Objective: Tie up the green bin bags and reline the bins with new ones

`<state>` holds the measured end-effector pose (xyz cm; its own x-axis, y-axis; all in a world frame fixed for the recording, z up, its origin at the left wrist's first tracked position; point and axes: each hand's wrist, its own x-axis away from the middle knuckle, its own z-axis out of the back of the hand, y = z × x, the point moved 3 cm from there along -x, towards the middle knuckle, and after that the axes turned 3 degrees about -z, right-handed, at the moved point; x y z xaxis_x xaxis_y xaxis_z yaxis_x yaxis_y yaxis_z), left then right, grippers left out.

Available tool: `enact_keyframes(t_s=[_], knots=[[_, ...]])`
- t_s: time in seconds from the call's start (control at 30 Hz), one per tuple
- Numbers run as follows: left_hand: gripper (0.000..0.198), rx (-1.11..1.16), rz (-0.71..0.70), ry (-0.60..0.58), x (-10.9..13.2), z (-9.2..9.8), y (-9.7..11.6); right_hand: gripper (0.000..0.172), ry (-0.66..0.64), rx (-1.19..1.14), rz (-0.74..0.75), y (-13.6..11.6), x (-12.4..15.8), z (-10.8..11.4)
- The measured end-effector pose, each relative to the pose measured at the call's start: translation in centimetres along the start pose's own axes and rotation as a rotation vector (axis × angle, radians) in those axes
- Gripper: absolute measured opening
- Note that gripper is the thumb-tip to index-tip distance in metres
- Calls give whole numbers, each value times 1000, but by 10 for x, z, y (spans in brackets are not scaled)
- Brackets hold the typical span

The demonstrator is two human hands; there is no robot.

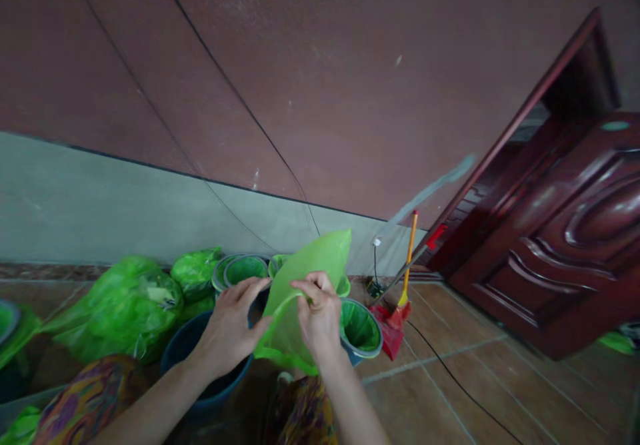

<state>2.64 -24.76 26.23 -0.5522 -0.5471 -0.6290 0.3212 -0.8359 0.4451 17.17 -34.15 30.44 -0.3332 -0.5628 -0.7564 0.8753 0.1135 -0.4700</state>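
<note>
Held up between both hands, over dark blue plastic bucket: thin lime-green plastic bag. Upper edge pinched closed between fingertips of right hand; lower side edge gripped by left hand. Step judged: bag mouth being worked open. Next move judged to call for film layers rubbed apart at edge, both grips kept. Grey-rimmed bin with green liner just right of bag. Filled green bags at left. No brand, label or writing readable.
</note>
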Motion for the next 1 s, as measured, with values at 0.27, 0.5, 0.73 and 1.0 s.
enact_keyframes(t_s=[0.27,0.5,0.73,1.0], knots=[[22,100,-6,-10,-22,-22,35,47,-94,95,39,-14,-1,-8],[37,-28,190,0,-26,-8,-5,50,1,364,68,18,-1,18],[40,-160,307,-23,-17,18,-29,43,179,441,-20,48,1,56],[59,-269,105,-8,-10,-5,2,40,228,328,46,20,4,47]])
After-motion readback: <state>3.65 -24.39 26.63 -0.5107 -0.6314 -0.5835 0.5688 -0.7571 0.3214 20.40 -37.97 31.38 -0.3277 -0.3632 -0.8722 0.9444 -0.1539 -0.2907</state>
